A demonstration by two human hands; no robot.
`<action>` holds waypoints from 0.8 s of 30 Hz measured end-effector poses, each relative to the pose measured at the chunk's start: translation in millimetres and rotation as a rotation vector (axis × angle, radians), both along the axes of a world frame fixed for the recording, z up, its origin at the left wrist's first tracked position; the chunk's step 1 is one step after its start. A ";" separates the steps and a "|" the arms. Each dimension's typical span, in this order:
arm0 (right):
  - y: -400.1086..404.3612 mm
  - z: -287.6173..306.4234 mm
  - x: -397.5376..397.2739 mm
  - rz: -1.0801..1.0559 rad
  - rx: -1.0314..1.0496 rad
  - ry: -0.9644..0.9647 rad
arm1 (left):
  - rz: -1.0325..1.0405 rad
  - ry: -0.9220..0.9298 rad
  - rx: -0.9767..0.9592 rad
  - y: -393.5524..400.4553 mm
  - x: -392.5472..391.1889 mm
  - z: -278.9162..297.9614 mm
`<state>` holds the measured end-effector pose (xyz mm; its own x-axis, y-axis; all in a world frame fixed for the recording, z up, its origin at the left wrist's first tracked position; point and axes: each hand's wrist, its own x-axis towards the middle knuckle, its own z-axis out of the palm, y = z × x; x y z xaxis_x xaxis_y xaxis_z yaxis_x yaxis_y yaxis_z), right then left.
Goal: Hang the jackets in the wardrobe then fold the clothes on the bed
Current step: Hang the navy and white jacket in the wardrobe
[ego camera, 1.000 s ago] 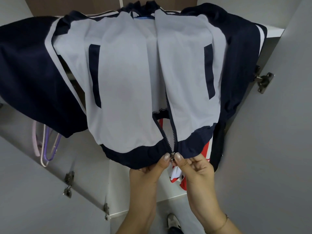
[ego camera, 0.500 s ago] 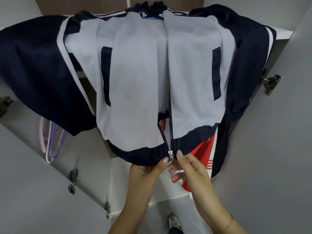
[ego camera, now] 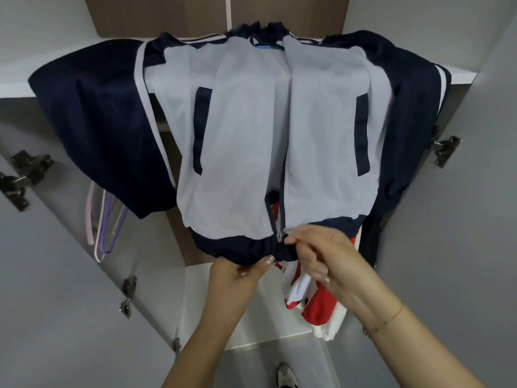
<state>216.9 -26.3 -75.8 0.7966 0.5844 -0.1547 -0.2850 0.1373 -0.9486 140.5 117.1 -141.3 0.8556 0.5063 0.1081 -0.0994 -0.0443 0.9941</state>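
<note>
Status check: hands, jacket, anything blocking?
Left hand pinching the jacket hem. Right hand on the zipper pull, low on the track. Jacket hanging in the wardrobe, mostly unzipped. Nothing in the way.

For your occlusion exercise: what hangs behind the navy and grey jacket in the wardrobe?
Behind the navy and grey jacket, a red and white garment shows below its hem and through the unzipped gap. Pink and purple hangers hang at left. The jacket covers the garment's upper part and the rail.
</note>
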 end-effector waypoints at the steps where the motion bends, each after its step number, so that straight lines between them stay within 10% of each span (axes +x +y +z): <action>1: 1.8 10.8 6.1 -0.002 0.051 0.029 | 0.011 0.022 0.044 2.2 -1.2 -0.6; 11: 20.0 94.6 48.9 -0.061 0.142 -0.278 | -0.235 0.298 -0.234 28.1 -37.5 -6.2; 17: 23.4 94.1 43.0 -0.036 0.036 -0.360 | 0.126 0.253 0.467 36.2 -56.4 33.8; 24: 22.7 93.8 38.1 0.000 0.049 -0.334 | 0.165 -0.082 0.460 2.9 34.4 102.2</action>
<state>255.0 -3.6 18.0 0.7986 0.5846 0.1430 0.0405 0.1848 -0.9819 174.8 120.0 -39.1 0.7470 0.5185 0.4162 -0.1314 -0.4985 0.8569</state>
